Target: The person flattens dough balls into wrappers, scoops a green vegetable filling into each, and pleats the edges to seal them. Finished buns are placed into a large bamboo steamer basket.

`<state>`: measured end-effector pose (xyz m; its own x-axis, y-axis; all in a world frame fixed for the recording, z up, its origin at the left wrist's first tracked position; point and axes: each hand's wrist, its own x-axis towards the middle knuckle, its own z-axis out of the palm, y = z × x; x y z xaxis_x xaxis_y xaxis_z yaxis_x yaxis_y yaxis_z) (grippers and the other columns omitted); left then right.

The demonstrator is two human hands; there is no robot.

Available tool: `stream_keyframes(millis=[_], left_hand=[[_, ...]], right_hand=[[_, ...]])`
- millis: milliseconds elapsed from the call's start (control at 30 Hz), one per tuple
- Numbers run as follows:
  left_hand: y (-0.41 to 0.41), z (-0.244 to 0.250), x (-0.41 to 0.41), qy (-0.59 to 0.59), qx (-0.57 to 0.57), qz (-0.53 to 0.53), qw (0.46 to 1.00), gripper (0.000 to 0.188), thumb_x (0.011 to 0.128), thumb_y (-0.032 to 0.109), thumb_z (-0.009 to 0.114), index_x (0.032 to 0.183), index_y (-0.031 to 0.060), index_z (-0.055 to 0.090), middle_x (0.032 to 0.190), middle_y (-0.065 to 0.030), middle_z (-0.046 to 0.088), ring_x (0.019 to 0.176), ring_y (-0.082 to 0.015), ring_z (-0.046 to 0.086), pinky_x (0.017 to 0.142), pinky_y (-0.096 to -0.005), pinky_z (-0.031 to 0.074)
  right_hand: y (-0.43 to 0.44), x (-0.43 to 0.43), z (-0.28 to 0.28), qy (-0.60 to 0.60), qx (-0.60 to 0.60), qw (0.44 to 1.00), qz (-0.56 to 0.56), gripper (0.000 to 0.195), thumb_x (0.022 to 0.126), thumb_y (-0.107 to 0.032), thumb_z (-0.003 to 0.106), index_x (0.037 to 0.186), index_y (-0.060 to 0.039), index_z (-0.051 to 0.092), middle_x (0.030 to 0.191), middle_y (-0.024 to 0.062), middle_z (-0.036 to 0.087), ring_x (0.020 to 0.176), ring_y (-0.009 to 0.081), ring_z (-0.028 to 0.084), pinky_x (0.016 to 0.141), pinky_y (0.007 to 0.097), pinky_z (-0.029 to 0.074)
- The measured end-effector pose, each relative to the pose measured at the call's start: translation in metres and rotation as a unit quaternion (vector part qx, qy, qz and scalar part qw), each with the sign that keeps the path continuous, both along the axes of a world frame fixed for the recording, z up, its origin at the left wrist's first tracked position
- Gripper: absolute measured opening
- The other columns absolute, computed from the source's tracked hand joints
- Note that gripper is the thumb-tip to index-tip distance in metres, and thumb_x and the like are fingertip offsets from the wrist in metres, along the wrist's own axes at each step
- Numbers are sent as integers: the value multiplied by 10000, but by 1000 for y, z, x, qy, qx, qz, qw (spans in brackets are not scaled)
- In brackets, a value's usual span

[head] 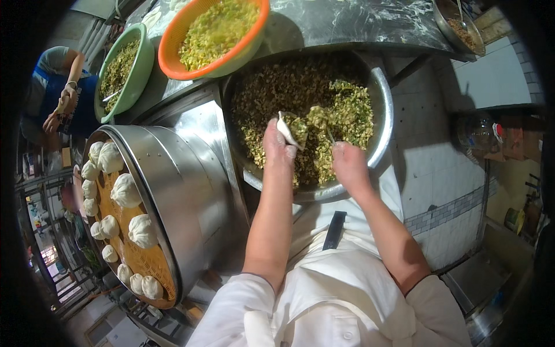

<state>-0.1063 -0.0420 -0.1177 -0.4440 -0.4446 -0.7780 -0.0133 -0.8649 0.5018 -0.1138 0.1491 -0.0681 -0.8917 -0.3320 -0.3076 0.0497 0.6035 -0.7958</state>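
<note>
Over a large metal basin (385, 117) of chopped vegetable filling (353, 110), my left hand (279, 141) holds a dough wrapper (289, 131) with some filling in it. Just to its right, my right hand (350, 162) grips the handle of a thin metal utensil (331, 138), whose far end is hidden under a clump of filling (320, 118) close to the wrapper. Darker brown filling (282, 82) lies in the back and left part of the basin. To the left, pleated buns (125, 190) sit on the woven mat (145, 269) of a round metal steamer (186, 173).
An orange colander (168, 56) of yellow-green filling and a green bowl (146, 65) with a spoon stand on the floured metal table (342, 26). A metal bowl (442, 32) is at the table's right. A co-worker's hands (63, 106) are at the far left.
</note>
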Motion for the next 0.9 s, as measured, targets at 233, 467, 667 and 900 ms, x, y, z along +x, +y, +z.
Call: stream_keyframes(millis=[233, 467, 667, 900], left_hand=[[31, 2, -31, 156, 61, 29, 986, 305, 1041, 281, 391, 1013, 65, 605, 923, -104, 684, 750, -247, 687, 642, -404, 598], [32, 23, -31, 258, 113, 6, 959, 174, 908, 224, 616, 877, 58, 659, 833, -100, 698, 720, -259, 681, 667, -435, 610], [11, 23, -10, 206, 36, -9, 978, 195, 872, 246, 642, 893, 54, 665, 813, -104, 691, 687, -267, 674, 613, -441, 609], [3, 68, -10, 230, -6, 6, 973, 190, 872, 199, 637, 979, 42, 652, 895, -112, 704, 752, -265, 691, 717, -461, 615]], right_hand=[[-14, 9, 13, 252, 75, 964, 42, 197, 959, -175, 544, 1057, -38, 646, 710, 175, 647, 645, 391, 647, 601, 500, 493], [2, 13, 14, 62, -99, 993, 15, 220, 970, -187, 531, 836, -27, 602, 689, 241, 582, 680, 438, 613, 603, 500, 454], [2, 10, 27, -50, -154, 985, 52, 238, 966, -215, 561, 847, -18, 622, 691, 216, 582, 623, 417, 571, 577, 444, 445], [-18, 13, 16, 27, -238, 969, 60, 221, 978, -206, 573, 889, -11, 628, 673, 174, 587, 568, 324, 527, 572, 389, 437]])
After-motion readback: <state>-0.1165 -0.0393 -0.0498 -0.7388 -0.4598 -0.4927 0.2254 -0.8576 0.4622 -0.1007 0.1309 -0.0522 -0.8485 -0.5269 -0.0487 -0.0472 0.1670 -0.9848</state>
